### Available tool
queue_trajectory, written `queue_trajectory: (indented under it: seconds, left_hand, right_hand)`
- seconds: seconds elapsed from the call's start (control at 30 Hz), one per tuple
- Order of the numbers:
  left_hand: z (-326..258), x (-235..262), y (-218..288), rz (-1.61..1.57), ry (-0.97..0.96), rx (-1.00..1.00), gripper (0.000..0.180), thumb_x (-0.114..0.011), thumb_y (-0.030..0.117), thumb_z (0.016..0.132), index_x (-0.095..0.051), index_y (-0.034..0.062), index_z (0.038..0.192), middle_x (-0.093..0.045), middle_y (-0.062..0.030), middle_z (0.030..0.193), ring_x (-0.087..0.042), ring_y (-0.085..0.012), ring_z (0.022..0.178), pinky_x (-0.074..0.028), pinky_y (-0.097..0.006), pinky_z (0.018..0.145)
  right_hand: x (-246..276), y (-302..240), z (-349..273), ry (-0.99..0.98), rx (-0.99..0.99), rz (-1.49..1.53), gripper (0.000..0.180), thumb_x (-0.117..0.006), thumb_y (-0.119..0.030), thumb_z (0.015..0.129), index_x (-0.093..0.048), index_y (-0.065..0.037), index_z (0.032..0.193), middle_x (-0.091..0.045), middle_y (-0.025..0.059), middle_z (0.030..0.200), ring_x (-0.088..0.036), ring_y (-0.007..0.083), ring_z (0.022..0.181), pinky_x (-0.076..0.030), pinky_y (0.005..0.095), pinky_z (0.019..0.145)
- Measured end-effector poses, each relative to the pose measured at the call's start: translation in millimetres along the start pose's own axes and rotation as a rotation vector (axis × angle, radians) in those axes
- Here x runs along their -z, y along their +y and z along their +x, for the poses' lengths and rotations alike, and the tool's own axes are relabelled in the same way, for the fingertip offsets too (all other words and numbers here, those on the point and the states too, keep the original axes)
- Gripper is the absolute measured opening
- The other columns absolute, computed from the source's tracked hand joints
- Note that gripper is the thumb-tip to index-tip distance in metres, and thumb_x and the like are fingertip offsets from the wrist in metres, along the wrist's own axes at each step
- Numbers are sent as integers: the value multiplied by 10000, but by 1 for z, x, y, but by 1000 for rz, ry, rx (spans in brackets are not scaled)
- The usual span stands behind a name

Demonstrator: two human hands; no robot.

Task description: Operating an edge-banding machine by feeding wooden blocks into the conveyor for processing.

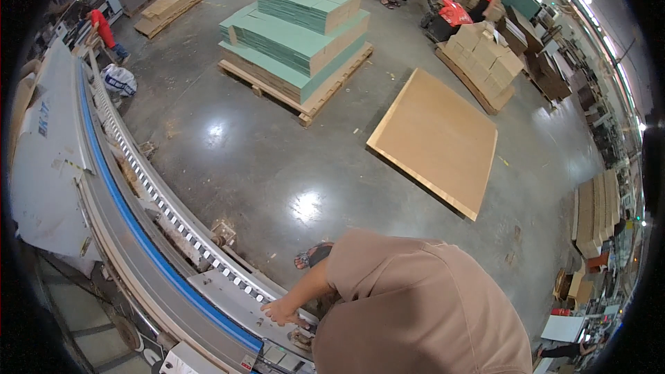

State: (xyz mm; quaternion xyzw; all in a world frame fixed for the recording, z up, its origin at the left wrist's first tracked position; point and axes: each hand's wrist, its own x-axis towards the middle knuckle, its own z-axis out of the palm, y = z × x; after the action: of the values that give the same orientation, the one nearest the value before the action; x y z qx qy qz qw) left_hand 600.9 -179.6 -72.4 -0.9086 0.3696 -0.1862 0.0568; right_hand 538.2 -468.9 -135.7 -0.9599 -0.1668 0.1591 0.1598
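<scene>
My right hand (278, 312) reaches in from a brown sleeve (388, 263) and rests at the near end of a conveyor machine's metal rail. Its fingers look spread, and I make out nothing held in them. Beside the fingertips runs a row of small white rollers (208, 257). To their left lies a long blue belt (149, 235). A small metal fitting (300, 338) sits just below the hand, close to the brown clothing. My left hand does not show. A sandalled foot (312, 256) stands on the floor beyond the forearm.
Green cardboard sheets (305, 34) stand stacked on a wooden pallet. A brown board-topped pallet (436, 142) lies to the right. Bundled cartons (481, 52) sit beside a pallet jack (443, 21). People in red (102, 28) work at the far left and far right.
</scene>
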Motion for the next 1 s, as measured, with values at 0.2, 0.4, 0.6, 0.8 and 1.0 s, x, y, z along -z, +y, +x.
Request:
queue_trajectory:
  seconds: [0.2,0.4,0.6,0.8,1.0]
  left_hand:
    - [0,1,-3,1,11,-21,351,-562,397,1068,-651,127,1274,-684,-59,1216,-660,-286,1095,-515,-447,923]
    - [-6,2,1,13,29,-8,325,-546,388,1078,-667,134,1242,-686,-47,1193,-661,-275,1079,-519,-436,913]
    - [-18,0,4,23,35,10,307,-531,379,1089,-683,142,1210,-688,-35,1171,-663,-263,1063,-524,-426,902]
    - [-33,-3,-4,38,22,30,298,-516,370,1099,-698,149,1178,-690,-23,1148,-664,-252,1046,-528,-415,891]
    - [-97,-47,-51,38,-176,133,557,-544,551,1057,-683,50,1257,-700,-66,1194,-657,-299,1111,-533,-456,900]
  right_hand:
    - [-7,-1,7,-21,-25,44,972,-766,-882,535,-763,-242,1268,-706,55,1312,-483,318,1422,-94,622,1284]
    - [-13,3,14,-43,-14,51,973,-791,-863,520,-756,-263,1285,-712,15,1315,-478,294,1425,-91,613,1286]
    - [-14,4,14,-15,-40,71,1005,-818,-852,484,-742,-293,1315,-707,-5,1327,-461,291,1437,-89,608,1287]
    - [-9,7,10,-23,-44,80,1015,-820,-854,467,-750,-280,1301,-712,5,1315,-456,309,1436,-92,600,1291]
    - [5,-16,13,-14,-22,142,872,-810,-822,522,-803,-236,1168,-751,34,1231,-540,321,1359,-184,593,1243]
